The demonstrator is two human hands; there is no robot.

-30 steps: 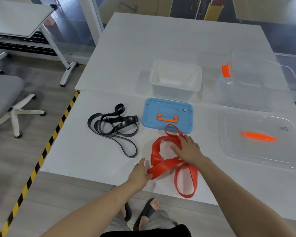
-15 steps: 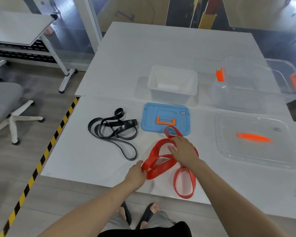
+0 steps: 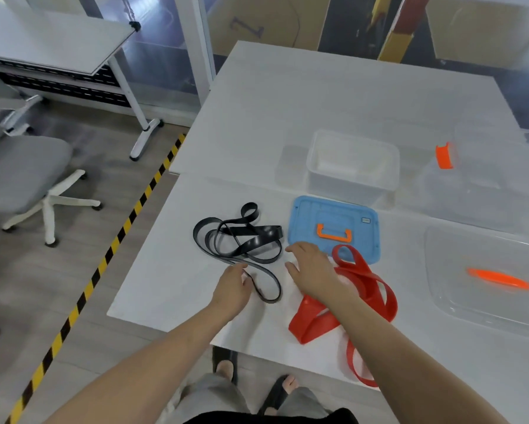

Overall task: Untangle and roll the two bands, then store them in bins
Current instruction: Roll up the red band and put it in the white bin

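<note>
A black band point(image 3: 241, 237) lies tangled in loops on the white table point(image 3: 287, 102), left of a blue lid point(image 3: 333, 215). A red band point(image 3: 367, 280) lies tangled at the near edge, partly under my right forearm, with one loop hanging over the edge. My left hand point(image 3: 232, 286) is at the black band's near loop, fingers curled beside the strand; whether they grip it is unclear. My right hand point(image 3: 312, 267) hovers with spread fingers between the two bands and holds nothing.
A small white bin point(image 3: 353, 139) stands open behind the blue lid. A clear bin point(image 3: 486, 185) with an orange latch is at the right. Its clear lid point(image 3: 459, 301) with an orange handle lies nearer. An office chair point(image 3: 21, 166) stands on the floor to the left.
Both hands have let go of the red band and moved left toward the black band. The red band now lies loose at the table's near edge.
</note>
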